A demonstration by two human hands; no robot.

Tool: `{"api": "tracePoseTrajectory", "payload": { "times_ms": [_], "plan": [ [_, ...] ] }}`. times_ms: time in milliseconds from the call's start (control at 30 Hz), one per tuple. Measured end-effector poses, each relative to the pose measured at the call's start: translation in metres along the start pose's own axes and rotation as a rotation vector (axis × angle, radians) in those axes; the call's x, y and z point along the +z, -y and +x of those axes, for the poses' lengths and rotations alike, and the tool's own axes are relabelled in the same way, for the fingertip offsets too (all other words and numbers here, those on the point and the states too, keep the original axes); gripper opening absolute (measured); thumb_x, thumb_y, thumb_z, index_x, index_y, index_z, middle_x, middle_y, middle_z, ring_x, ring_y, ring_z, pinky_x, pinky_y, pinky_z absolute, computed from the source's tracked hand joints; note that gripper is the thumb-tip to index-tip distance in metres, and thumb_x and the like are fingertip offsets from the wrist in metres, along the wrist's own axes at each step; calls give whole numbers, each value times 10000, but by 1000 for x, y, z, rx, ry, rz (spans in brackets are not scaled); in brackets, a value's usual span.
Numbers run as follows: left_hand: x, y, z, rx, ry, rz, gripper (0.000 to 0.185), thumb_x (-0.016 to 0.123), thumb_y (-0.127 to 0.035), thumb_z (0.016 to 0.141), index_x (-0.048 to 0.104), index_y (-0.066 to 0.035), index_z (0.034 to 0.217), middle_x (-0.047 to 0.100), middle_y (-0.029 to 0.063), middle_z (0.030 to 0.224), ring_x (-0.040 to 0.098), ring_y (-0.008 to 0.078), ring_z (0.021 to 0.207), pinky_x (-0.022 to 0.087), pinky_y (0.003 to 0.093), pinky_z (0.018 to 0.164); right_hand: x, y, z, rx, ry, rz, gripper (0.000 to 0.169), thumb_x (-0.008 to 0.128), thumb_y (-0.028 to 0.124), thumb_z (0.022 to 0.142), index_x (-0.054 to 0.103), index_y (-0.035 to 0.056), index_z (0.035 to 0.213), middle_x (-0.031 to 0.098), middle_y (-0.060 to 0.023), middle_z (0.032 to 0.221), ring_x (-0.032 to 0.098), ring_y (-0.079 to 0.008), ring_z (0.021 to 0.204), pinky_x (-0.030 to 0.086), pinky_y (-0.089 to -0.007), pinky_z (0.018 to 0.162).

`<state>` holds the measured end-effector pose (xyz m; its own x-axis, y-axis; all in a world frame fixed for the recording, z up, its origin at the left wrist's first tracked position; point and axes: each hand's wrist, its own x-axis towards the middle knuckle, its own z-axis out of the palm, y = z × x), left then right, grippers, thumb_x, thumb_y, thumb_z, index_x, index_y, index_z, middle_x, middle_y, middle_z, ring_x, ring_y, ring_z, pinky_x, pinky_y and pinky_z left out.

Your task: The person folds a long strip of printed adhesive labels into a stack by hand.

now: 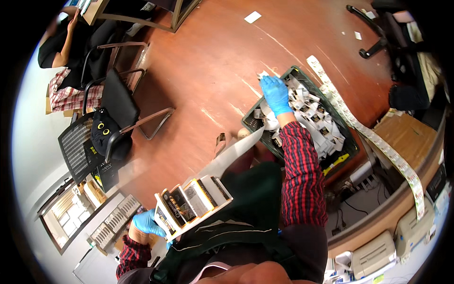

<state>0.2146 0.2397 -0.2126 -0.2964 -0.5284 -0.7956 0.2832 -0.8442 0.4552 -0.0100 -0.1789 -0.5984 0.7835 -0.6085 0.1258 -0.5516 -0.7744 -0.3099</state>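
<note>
My left hand (pixel 149 223), in a blue glove, grips the near end of a stack of printed label cards (pixel 193 204) in black, white and orange, held in front of my dark apron. From the stack a pale strip of paper (pixel 230 152) stretches toward the green plastic crate (pixel 248 122). Over the crate's far left edge, my blue-gloved right hand (pixel 276 95) is palm down with fingers curled; a crumpled white paper piece (pixel 263 75) shows at its fingertips. Inside the crate lie many crumpled white paper labels (pixel 315 122), some with black print.
A long printed label strip (pixel 372 136) runs from the floor up to a label printer (pixel 415 227) on the right-hand desk. A yellow tool (pixel 336 164) rests at the crate's near edge. Chairs (pixel 118 96) and a seated person (pixel 64 49) are at left.
</note>
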Motion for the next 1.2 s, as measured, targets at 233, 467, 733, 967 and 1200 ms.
{"api": "tracePoseTrajectory", "payload": {
  "times_ms": [233, 467, 733, 967, 1200],
  "plan": [
    [16, -30, -1, 279, -171, -294, 452, 738, -133, 801, 575, 18, 1195, 683, 122, 998, 653, 196, 875, 541, 348, 771, 64, 15, -53, -15, 504, -16, 725, 622, 447, 809, 466, -62, 1301, 439, -208, 1377, 321, -309, 1347, 178, -482, 1127],
    [37, -119, 15, 636, 16, -465, 481, 735, -146, 801, 556, 17, 1216, 679, 120, 1009, 652, 197, 882, 536, 343, 785, -60, 55, -40, 90, 218, 641, 981, 740, 524, 685, 323, 18, 1416, 300, -189, 1475, 260, -348, 1377, 206, -462, 1129],
    [96, -179, 2, 704, 265, -393, 515, 732, -161, 800, 533, 15, 1241, 674, 118, 1021, 651, 197, 890, 529, 337, 800, -286, 191, -45, -164, -25, 1315, 829, 639, 417, 789, 282, 36, 1433, 311, -189, 1465, 322, -334, 1347, 223, -473, 1115],
    [143, -187, -22, 733, 382, -346, 544, 728, -175, 799, 514, 13, 1262, 670, 116, 1031, 650, 197, 897, 524, 332, 813, -383, 175, -66, 203, -466, 1014, 354, 692, 143, 804, 594, 18, 1121, 604, -127, 1162, 581, -266, 1056, 459, -369, 902],
    [198, -163, -21, 532, -11, 1, 411, 733, -185, 802, 622, 12, 1145, 672, 71, 1017, 619, 140, 902, 500, 284, 803, -485, 251, -138, 106, 214, 1873, 592, 816, 269, 709, 554, -26, 1151, 660, -100, 922, 634, -180, 834, 505, -306, 742]
  ]
}}
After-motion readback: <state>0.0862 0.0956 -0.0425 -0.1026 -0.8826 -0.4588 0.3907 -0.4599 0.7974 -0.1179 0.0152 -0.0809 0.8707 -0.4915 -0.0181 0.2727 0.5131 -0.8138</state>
